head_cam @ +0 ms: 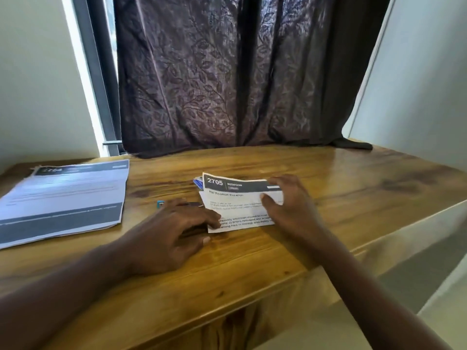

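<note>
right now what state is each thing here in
white printed paper sheet numbered 2705: folded, lying on the brown wooden table
flat stack of printed white sheets: lying flat, untouched
dark purple leaf-patterned curtain: drawn shut, hem on the table
left hand: fingertips press the sheet's lower left corner
right hand: on the sheet's right end, grip unclear

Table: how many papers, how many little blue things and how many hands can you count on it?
Papers: 2, the flat paper on the left and the folded paper in the middle.
Hands: 2, the left hand and the right hand, both touching the folded paper.
Little blue things: 2, the far blue thing behind the folded paper and the near blue thing by the left hand.
Total: 6.
</note>
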A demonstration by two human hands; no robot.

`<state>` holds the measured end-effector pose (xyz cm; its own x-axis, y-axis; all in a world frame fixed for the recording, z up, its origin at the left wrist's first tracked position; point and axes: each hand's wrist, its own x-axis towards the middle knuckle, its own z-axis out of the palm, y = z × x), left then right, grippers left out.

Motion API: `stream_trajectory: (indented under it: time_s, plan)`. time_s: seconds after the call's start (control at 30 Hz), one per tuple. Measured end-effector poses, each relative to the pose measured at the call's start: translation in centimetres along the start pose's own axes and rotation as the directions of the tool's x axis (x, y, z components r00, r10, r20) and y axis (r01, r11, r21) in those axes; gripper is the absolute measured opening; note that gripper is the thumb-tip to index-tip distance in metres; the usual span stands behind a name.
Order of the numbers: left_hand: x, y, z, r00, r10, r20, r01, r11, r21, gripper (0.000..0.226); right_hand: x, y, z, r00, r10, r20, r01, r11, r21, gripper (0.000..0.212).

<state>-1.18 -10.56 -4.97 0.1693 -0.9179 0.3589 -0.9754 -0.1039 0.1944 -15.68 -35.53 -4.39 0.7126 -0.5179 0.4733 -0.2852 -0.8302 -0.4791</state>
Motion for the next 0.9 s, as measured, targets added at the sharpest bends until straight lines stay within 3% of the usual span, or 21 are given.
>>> stream_trajectory:
  time_s: [0.1, 0.2, 0.5, 0.63, 0.73, 0.9]
  plan:
    - [0.0, 0.3, -0.2, 1.0, 0.004, 0.022, -0.004, 1.0, 0.007, 0.041, 0.7, -1.2, 1.4, 0.967, -0.08, 0.243, 0.11, 0.988, -0.109, 0.056]
    - [-0.1, 0.4, -0.3, 0.999, -0.021, 0.043, 0.02, 1.0, 0.019, 0.043, 1.0, -1.6, 2.3, 0.918, -0.051, 0.393, 0.139, 0.97, -0.199, 0.057]
    - [4.5, 2.4, 0.4, 0.985, -0.136, -0.107, 0.14, 0.989, 0.038, 0.051, 1.0, -1.1, 2.8, 0.903, -0.073, 0.424, 0.2, 0.944, -0.263, 0.055]
    - [7.8, 3.0, 1.7, 0.971, -0.224, 0.086, 0.219, 0.974, 0.058, 0.059, 1.2, -0.8, 2.9, 0.892, -0.073, 0.447, 0.205, 0.945, -0.255, 0.053]
    - [7.9, 3.0, 2.3, 0.943, -0.241, 0.228, 0.193, 0.958, 0.212, 0.065, 1.1, -0.9, 2.8, 0.866, -0.036, 0.5, 0.193, 0.945, -0.265, 0.056]
    - [7.6, 2.9, 1.9, 0.9, -0.305, 0.311, 0.208, 0.928, 0.308, 0.071, 1.6, -0.7, 2.3, 0.837, 0.049, 0.545, 0.16, 0.931, -0.329, 0.072]
